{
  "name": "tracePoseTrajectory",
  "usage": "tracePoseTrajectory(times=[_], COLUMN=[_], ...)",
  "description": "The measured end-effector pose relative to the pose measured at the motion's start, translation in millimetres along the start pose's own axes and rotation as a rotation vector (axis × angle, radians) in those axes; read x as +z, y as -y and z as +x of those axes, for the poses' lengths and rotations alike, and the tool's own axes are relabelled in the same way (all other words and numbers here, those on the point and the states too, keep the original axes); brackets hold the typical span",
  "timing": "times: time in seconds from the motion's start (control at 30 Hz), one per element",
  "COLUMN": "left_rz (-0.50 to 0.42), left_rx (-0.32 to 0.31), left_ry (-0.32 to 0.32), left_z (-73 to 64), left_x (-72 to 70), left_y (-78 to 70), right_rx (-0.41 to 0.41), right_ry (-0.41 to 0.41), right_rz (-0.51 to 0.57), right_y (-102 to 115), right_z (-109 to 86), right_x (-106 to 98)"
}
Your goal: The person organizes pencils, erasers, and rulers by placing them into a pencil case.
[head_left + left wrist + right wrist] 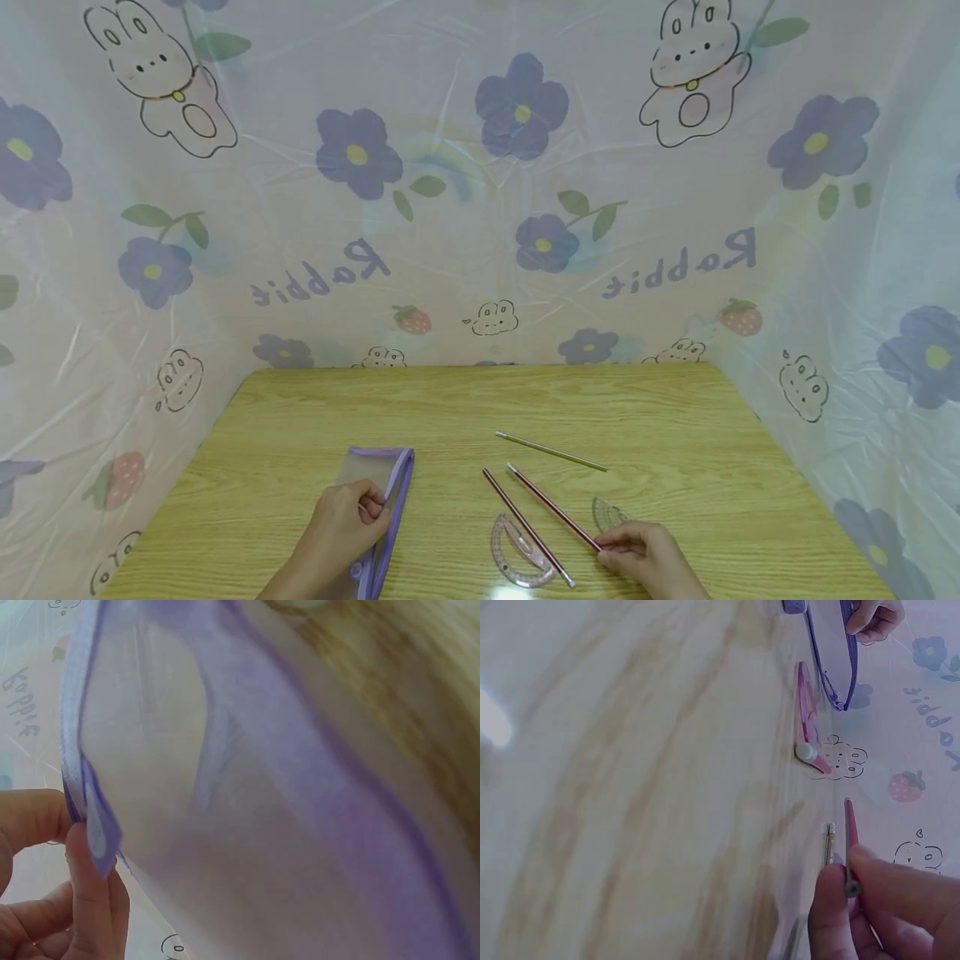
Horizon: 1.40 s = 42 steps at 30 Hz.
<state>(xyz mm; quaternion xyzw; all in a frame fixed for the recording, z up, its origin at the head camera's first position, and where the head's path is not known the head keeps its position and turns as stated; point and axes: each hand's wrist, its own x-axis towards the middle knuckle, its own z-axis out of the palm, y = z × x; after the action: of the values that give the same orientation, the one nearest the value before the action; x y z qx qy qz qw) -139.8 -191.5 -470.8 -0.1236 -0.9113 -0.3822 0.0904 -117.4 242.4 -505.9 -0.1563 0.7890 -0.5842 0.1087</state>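
On the left of the table, my left hand pinches one edge of a see-through zip pouch with purple trim. The left wrist view shows the purple edge between thumb and fingers, and the pouch's mouth gaping. My right hand pinches a dark red pencil near its close end, the white-tipped end pointing away. Beside it lies a second red pencil, crossing over a pinkish clear protractor. A greenish clear protractor is partly hidden behind my right hand.
A gold-coloured pencil lies farther back on the wood-grain table. Printed sheeting with rabbits and flowers stands along the table's back and both sides.
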Motion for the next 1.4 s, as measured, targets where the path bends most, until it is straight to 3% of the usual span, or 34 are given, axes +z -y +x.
tracePoseTrajectory(times=[0.23, 0.47, 0.6, 0.9, 1.4], left_rz=[-0.013, -0.025, -0.027, -0.024, -0.013], left_rx=[-0.024, -0.065, -0.08, -0.076, -0.033], left_ry=[-0.016, 0.009, 0.001, 0.01, -0.007], left_z=[1.1, -6.6, -6.6, -4.9, 3.2], left_x=[-1.4, -6.8, -8.3, -9.9, -15.1], left_y=[-3.4, -2.2, -4.4, -6.6, -7.6], right_rx=[0.017, -0.065, -0.046, -0.041, -0.056], right_ry=[0.037, 0.072, 0.081, 0.117, 0.114], right_rz=[0.103, 0.159, 0.176, 0.236, 0.215], right_y=[-1, -2, 0, 5, 19], right_z=[2.7, 8.1, 11.4, 15.0, 28.2], right_x=[-1, 9, 14, 17, 31])
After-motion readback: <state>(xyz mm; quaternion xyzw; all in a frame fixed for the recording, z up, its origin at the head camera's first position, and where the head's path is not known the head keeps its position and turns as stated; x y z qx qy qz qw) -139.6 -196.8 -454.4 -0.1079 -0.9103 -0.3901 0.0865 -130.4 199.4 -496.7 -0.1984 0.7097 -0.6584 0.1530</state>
